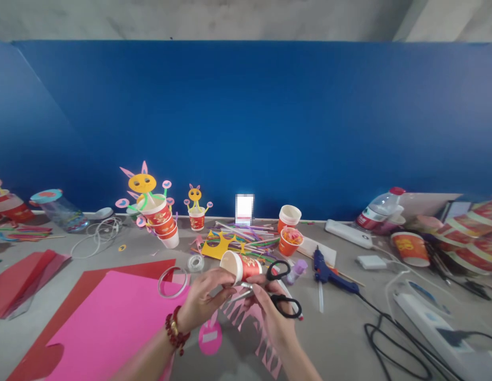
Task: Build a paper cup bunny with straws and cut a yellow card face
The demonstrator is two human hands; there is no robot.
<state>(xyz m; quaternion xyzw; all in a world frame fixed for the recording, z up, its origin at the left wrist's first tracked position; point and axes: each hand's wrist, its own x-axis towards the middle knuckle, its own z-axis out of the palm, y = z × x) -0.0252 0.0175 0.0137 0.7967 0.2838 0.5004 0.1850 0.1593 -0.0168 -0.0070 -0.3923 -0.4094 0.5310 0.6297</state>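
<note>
My left hand [208, 297], with a red beaded bracelet at the wrist, is closed in a pinch near the rim of a tipped red-and-white paper cup [251, 268]. My right hand [274, 309] has its fingers wrapped round the black-handled scissors [286, 306], whose blades point left toward my left fingertips. A small white piece [246, 286] lies between the two hands; what my left fingers pinch is too small to make out. Below the hands are a pink cut-paper strip [265, 338] and a pink oval tag [210, 337] with a white strip on it.
Pink paper [110, 323] and red sheets cover the left side. Decorated cups [162, 217], yellow scraps [218, 244] and pipe cleaners [257, 238] stand or lie behind. To the right are a blue glue gun [329, 272], cables, a power strip [432, 328] and a bottle [378, 209].
</note>
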